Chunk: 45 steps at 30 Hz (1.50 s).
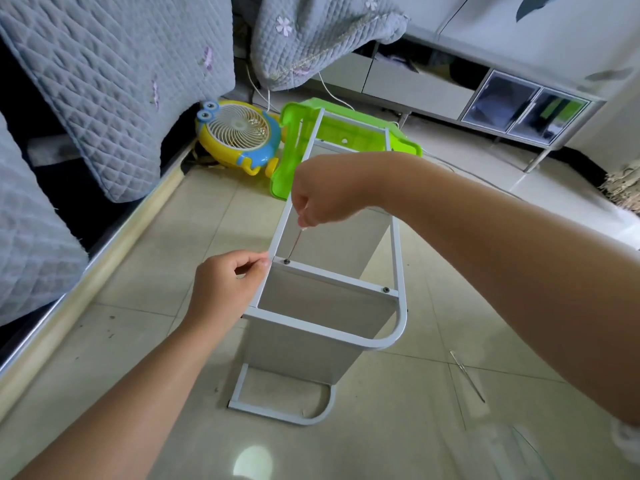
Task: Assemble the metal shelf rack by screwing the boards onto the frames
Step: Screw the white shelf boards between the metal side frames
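Currently the right hand (322, 199) is pinched shut on a thin key (295, 244) whose lower tip sits in the screw (287, 261) at the left end of a white frame (332, 277) crossbar, while the left hand (228, 282) pinches the frame's left upright just beside that screw. A second screw (386, 289) sits at the crossbar's right end. Rack stands on its side on the tiled floor (145, 341), grey boards (311, 341) between the two frames; a green stool (311, 133) and toy fan (239, 133) lie beyond its far end.
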Each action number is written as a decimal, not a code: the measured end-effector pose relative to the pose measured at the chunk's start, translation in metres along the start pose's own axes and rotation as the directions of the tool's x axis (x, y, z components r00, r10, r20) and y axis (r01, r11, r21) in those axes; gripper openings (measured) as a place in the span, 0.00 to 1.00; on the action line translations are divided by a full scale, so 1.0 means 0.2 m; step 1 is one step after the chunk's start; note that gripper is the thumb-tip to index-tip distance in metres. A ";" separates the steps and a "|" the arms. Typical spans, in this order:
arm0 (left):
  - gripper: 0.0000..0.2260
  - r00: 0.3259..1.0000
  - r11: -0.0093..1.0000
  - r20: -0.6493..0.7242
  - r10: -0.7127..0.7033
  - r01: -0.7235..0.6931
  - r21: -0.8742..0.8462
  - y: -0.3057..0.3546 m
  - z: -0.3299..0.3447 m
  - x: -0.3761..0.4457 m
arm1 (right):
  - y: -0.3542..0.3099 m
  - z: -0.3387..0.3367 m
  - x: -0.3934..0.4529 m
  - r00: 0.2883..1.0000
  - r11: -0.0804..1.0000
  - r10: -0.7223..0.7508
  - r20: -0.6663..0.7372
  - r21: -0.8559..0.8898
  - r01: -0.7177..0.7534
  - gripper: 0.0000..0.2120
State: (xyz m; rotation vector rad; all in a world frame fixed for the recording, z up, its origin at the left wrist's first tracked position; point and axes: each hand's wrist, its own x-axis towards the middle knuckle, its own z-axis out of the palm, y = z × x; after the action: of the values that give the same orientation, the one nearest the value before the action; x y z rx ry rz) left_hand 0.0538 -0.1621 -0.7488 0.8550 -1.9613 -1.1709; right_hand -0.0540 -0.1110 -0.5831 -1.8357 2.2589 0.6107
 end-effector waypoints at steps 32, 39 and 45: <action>0.07 0.992 0.993 0.037 -0.118 0.119 -0.022 0.06 0.01 -0.02 | 0.06 0.05 0.06 0.909 0.790 0.287 0.302 0.463 -0.403 0.13; 0.11 0.990 0.975 0.082 -0.113 0.094 0.201 0.15 -0.01 0.01 | 0.42 0.45 -0.22 0.837 0.324 0.538 0.098 0.893 -0.312 0.13; 0.15 0.934 0.825 0.299 0.195 -0.321 0.465 0.33 0.16 -0.03 | 0.61 1.18 -0.46 0.584 0.219 0.807 0.085 0.876 -0.429 0.08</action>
State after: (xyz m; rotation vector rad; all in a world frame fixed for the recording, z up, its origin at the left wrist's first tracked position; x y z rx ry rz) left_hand 0.0192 -0.1189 -0.7022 0.6822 -2.5575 -0.6170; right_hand -0.1793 0.0888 -0.7362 -0.4546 2.7391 -0.8535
